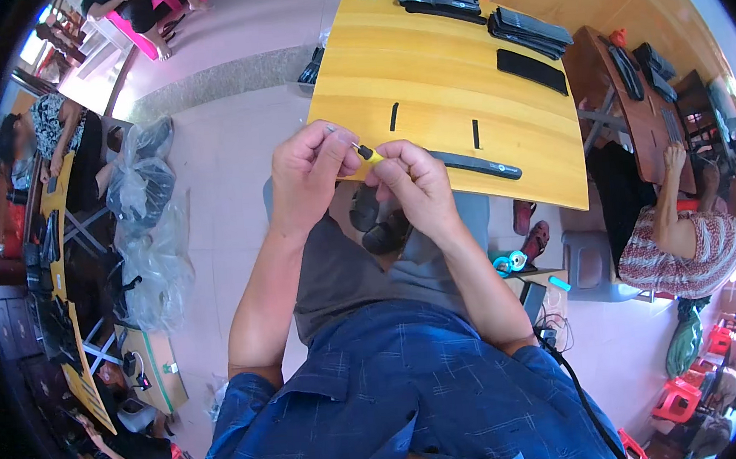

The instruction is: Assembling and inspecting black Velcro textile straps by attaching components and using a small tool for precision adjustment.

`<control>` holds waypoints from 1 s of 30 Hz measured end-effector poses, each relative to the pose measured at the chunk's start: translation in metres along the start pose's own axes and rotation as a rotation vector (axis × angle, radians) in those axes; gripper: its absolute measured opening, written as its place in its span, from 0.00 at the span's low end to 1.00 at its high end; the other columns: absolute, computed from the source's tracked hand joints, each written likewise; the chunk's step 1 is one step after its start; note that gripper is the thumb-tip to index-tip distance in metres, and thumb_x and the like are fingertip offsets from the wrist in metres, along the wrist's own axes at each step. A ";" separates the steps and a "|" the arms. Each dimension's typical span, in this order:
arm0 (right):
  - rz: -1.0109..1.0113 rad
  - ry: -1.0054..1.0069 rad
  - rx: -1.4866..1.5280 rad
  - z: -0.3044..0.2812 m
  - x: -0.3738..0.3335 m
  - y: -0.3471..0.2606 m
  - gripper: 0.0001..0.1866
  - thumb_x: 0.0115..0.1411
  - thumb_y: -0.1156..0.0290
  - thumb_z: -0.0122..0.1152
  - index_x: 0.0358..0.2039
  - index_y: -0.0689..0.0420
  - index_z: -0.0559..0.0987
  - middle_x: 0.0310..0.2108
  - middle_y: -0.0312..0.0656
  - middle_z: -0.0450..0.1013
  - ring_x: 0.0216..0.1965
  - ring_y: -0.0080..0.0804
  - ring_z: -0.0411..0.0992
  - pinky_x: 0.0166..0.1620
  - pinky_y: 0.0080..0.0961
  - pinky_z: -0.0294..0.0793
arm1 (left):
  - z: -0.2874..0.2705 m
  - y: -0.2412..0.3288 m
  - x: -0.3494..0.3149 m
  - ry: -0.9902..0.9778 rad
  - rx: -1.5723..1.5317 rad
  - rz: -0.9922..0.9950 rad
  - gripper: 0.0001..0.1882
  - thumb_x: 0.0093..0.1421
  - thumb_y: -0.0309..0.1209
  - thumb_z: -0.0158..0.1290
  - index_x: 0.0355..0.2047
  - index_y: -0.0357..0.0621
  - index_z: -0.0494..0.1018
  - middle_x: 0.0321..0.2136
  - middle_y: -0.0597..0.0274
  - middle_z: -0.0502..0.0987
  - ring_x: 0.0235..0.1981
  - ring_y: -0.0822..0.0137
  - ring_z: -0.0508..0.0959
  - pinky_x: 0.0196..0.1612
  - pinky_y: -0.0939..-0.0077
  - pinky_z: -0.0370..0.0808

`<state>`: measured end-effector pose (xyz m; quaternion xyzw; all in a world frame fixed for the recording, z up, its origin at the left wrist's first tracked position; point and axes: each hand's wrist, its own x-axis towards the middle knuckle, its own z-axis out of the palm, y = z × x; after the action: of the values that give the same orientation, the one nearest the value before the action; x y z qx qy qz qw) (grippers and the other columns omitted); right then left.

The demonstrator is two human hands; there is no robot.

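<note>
Both hands meet above the near edge of the yellow wooden table [438,71]. My right hand [418,183] is closed round a small yellow-and-black tool [369,153] with a thin metal tip pointing left. The tool's exact kind is too small to tell. At that tip my left hand [314,165] is pinched, thumb against fingers; whatever lies between them is hidden. Just right of my right hand, a long flat black strip [479,165] with a small green mark lies along the table's near edge. Two short black strips [393,116] lie farther in, spaced apart.
Stacks of dark flat pieces [529,32] and a black pad [531,72] occupy the table's far right. Clear plastic bags [151,236] stand on the floor at left. On the right, a person in a patterned top [672,242] works at a brown table. A grey stool [588,261] stands nearby.
</note>
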<state>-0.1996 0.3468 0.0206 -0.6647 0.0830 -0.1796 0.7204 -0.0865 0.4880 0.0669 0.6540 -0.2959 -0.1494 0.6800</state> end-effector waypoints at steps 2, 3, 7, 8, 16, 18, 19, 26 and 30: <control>0.059 -0.025 0.063 -0.005 -0.005 -0.005 0.12 0.73 0.66 0.57 0.50 0.60 0.76 0.32 0.36 0.79 0.27 0.17 0.73 0.32 0.16 0.74 | 0.003 0.003 -0.001 -0.016 -0.016 0.002 0.09 0.70 0.27 0.54 0.33 0.36 0.79 0.23 0.66 0.79 0.25 0.79 0.77 0.30 0.82 0.75; 0.116 -0.044 0.130 -0.006 -0.008 -0.006 0.12 0.74 0.64 0.55 0.50 0.59 0.76 0.31 0.36 0.79 0.26 0.17 0.72 0.31 0.15 0.73 | 0.005 0.004 -0.002 -0.039 -0.029 0.004 0.09 0.70 0.28 0.55 0.33 0.36 0.79 0.23 0.66 0.79 0.25 0.78 0.77 0.30 0.82 0.75; 0.133 -0.046 0.255 -0.003 -0.010 0.010 0.15 0.75 0.61 0.54 0.52 0.57 0.75 0.32 0.35 0.78 0.25 0.18 0.72 0.31 0.16 0.73 | 0.016 -0.003 -0.008 -0.006 0.012 0.016 0.08 0.69 0.28 0.55 0.33 0.36 0.78 0.24 0.66 0.79 0.25 0.77 0.77 0.30 0.81 0.75; 0.118 -0.051 0.310 -0.002 -0.012 0.017 0.15 0.75 0.62 0.55 0.53 0.59 0.74 0.33 0.35 0.78 0.30 0.19 0.74 0.34 0.17 0.75 | 0.023 -0.011 -0.013 0.036 0.035 0.079 0.08 0.69 0.28 0.55 0.34 0.37 0.78 0.26 0.66 0.79 0.26 0.77 0.77 0.31 0.81 0.75; -0.003 -0.020 -0.438 -0.031 -0.033 0.026 0.09 0.69 0.70 0.62 0.46 0.59 0.79 0.36 0.35 0.77 0.39 0.16 0.74 0.42 0.17 0.72 | 0.023 -0.047 -0.033 0.070 -0.173 -0.095 0.10 0.72 0.30 0.51 0.37 0.37 0.76 0.27 0.66 0.78 0.27 0.76 0.77 0.31 0.81 0.74; 0.001 0.093 -0.500 -0.052 -0.030 0.021 0.06 0.64 0.72 0.66 0.40 0.58 0.80 0.38 0.38 0.79 0.43 0.26 0.77 0.48 0.25 0.74 | 0.012 -0.047 -0.033 0.053 -0.110 -0.157 0.10 0.72 0.31 0.51 0.37 0.37 0.75 0.26 0.66 0.78 0.26 0.76 0.77 0.30 0.80 0.74; -0.198 0.178 -0.735 -0.066 -0.024 0.021 0.08 0.61 0.72 0.67 0.41 0.58 0.80 0.39 0.42 0.79 0.45 0.36 0.77 0.49 0.32 0.75 | 0.008 -0.047 -0.034 0.036 -0.042 -0.217 0.10 0.73 0.32 0.51 0.37 0.37 0.74 0.24 0.66 0.77 0.25 0.76 0.77 0.29 0.79 0.73; -0.290 0.184 -1.098 -0.102 -0.003 0.041 0.14 0.56 0.72 0.69 0.43 0.55 0.82 0.40 0.44 0.79 0.46 0.49 0.76 0.50 0.43 0.74 | 0.019 -0.072 -0.039 -0.052 0.567 0.078 0.07 0.70 0.32 0.53 0.40 0.42 0.74 0.24 0.52 0.80 0.25 0.51 0.81 0.30 0.62 0.76; -0.272 0.159 -1.129 -0.103 -0.001 0.044 0.12 0.57 0.72 0.68 0.43 0.55 0.83 0.40 0.44 0.79 0.46 0.48 0.76 0.50 0.43 0.74 | 0.036 -0.073 -0.036 -0.092 0.698 0.140 0.07 0.67 0.32 0.54 0.43 0.45 0.75 0.31 0.51 0.82 0.33 0.46 0.82 0.35 0.57 0.78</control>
<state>-0.2315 0.2536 -0.0333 -0.9348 0.1336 -0.2478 0.2166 -0.1226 0.4731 -0.0127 0.8176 -0.4037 -0.0217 0.4099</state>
